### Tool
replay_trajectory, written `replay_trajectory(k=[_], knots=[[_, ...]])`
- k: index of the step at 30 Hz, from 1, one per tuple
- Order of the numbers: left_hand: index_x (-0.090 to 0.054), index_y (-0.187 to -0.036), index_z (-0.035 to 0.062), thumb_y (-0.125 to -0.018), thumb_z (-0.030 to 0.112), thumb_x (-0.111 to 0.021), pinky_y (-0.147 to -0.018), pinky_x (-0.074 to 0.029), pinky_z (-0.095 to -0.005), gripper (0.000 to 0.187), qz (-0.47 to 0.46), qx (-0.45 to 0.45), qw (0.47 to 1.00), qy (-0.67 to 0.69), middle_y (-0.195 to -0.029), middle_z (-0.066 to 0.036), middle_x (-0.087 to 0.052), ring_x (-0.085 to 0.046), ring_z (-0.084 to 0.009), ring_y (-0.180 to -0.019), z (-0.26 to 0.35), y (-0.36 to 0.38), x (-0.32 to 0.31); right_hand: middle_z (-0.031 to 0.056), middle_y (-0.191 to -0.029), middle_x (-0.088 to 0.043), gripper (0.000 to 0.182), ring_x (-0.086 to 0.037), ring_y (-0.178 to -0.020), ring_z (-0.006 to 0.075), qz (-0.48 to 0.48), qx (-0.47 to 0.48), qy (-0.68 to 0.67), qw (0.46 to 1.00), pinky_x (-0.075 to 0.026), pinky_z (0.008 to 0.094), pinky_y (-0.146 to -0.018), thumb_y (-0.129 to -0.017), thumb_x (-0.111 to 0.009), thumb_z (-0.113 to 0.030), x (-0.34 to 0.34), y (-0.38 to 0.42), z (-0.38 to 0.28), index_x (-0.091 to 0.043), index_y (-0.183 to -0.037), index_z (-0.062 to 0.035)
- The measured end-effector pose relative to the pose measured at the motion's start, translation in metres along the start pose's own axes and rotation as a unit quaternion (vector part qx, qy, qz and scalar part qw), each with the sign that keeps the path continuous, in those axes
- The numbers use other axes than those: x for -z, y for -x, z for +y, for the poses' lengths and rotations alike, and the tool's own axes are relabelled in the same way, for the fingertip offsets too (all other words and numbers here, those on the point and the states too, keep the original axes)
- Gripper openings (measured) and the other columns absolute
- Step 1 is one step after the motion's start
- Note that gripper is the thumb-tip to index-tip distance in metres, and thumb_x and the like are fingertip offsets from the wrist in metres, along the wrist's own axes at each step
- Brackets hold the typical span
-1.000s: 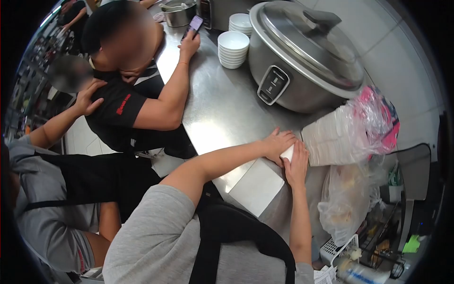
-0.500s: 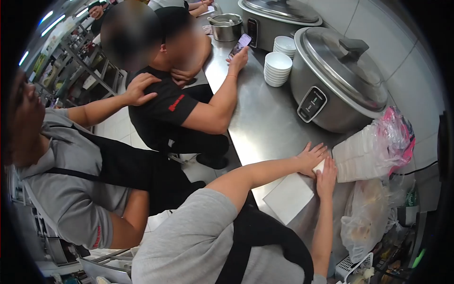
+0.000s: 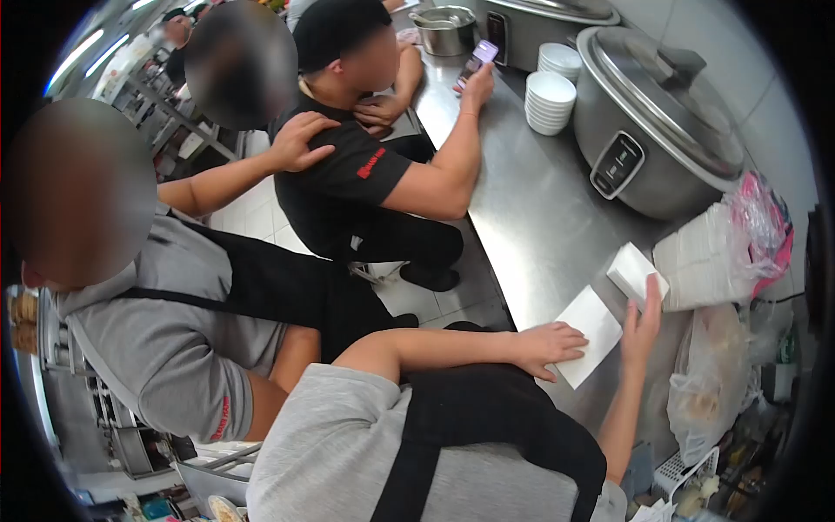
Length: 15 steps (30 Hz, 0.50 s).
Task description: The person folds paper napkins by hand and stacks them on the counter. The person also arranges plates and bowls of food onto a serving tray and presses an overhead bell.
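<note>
My left hand (image 3: 550, 348) lies with its fingers stretched over the near-left edge of a flat white paper sheet (image 3: 591, 329), which looks like a napkin, on the steel counter. Just beyond it is a small pile of folded white napkins (image 3: 637, 268). Against the pile's near right edge rest the straightened fingers of my right hand (image 3: 642, 326). Its palm is turned inward, and nothing shows gripped in it. A block of stacked white napkins (image 3: 700, 261) in torn clear and pink plastic wrap stands right behind the folded pile.
Large rice cookers (image 3: 657, 130) and stacked white bowls (image 3: 550, 103) line the wall side of the steel counter (image 3: 531, 217). A plastic bag (image 3: 709, 383) hangs at the right. At the left, one person sits holding a phone (image 3: 478, 63); another person (image 3: 252, 287) stands close to my left arm.
Both hands were together on the folded paper. My left hand has drawn back onto the flat sheet, while my right stays by the folded pile, now uncovered. The view has shifted.
</note>
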<state>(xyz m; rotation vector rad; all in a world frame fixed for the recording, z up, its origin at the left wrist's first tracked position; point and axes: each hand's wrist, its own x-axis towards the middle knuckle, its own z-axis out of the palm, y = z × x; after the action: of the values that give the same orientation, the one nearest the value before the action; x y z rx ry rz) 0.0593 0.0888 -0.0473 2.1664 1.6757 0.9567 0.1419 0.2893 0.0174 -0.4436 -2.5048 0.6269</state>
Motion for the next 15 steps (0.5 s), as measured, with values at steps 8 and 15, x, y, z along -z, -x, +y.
replay_trajectory(k=[8, 15], knots=[[-0.056, -0.103, 0.0069, -0.070, 0.022, -0.071, -0.083, -0.039, -0.0376, 0.039, 0.014, 0.032, 0.999, -0.007, -0.106, -0.008, -0.053, -0.050, -0.0254, -0.102, -0.009, 0.013, 0.027, 0.0103, -0.074, -0.063, 0.016, -0.060, -0.066, 0.0145, 0.033, -0.223, -0.140, 0.964, -0.047, 0.0273, -0.062, -0.091, -0.050, -0.006, -0.022, 0.110, -0.040, -0.062, -0.097, 0.0025], [-0.057, -0.091, 0.0084, -0.072, 0.023, -0.069, -0.080, -0.039, -0.0376, 0.027, -0.066, -0.018, 0.996, -0.065, -0.098, -0.007, -0.052, -0.050, -0.0234, -0.097, -0.017, 0.002, 0.032, 0.0151, -0.090, -0.059, 0.017, -0.058, -0.086, 0.0318, -0.083, -0.115, -0.055, 0.988, -0.046, 0.0369, -0.077, -0.079, -0.057, -0.001, -0.020, 0.103, -0.060, -0.060, -0.096, 0.0002]])
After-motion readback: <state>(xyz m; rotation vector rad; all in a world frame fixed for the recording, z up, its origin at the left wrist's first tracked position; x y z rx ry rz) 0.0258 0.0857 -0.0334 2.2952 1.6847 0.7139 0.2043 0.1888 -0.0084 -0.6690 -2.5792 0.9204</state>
